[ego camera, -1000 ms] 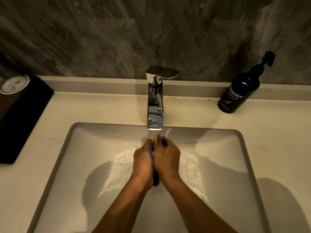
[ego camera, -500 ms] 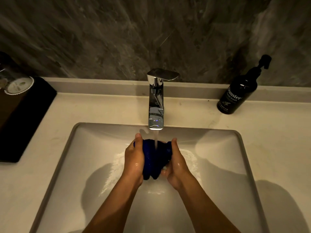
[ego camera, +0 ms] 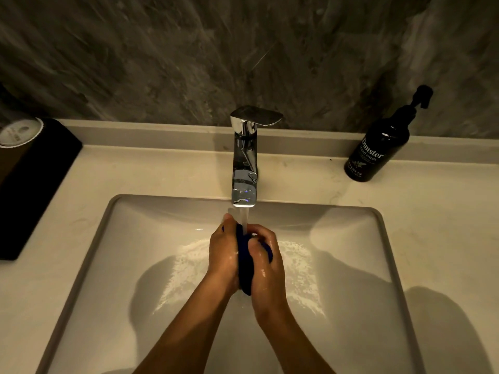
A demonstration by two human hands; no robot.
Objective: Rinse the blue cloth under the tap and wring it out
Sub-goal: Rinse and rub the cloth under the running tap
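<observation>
The dark blue cloth (ego camera: 244, 265) is bunched into a narrow wad between both hands, over the white sink basin (ego camera: 351, 265). My left hand (ego camera: 224, 255) presses against its left side, and only a strip of blue shows between the palms. Fingers of my right hand (ego camera: 266, 263) curl round the cloth from the right. A thin stream of water (ego camera: 243, 220) runs from the chrome tap (ego camera: 244, 168) onto the top of the cloth. Both hands look wet, and water splashes white on the basin floor around them.
A black hand-wash pump bottle (ego camera: 378, 147) stands on the counter at the back right. A black box (ego camera: 32, 184) with a round white lid (ego camera: 20, 132) beside it sits at the left edge. A grey stone wall rises behind the counter (ego camera: 162, 171).
Half a second ago the hands were apart with the cloth spread wide between them under the stream. Now they have closed together and squeezed the cloth into a narrow wad.
</observation>
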